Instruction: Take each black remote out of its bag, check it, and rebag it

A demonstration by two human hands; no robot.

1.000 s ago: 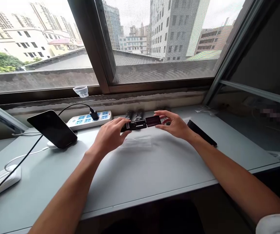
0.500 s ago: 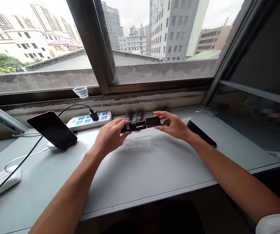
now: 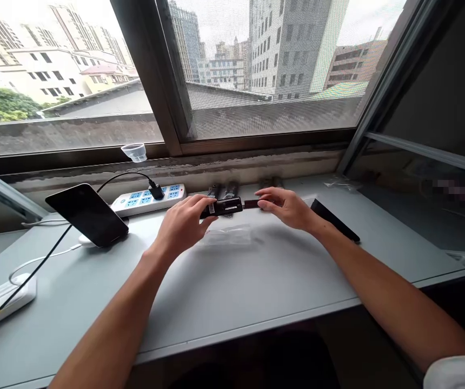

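Seen from the head camera, a small black rectangular device is gripped by the fingers of the left hand above a grey window-ledge desk. A dark flat piece at the device's right end is pinched by the right hand. A clear plastic bag lies just below. A white power strip and a black tilted phone are placed to the left.
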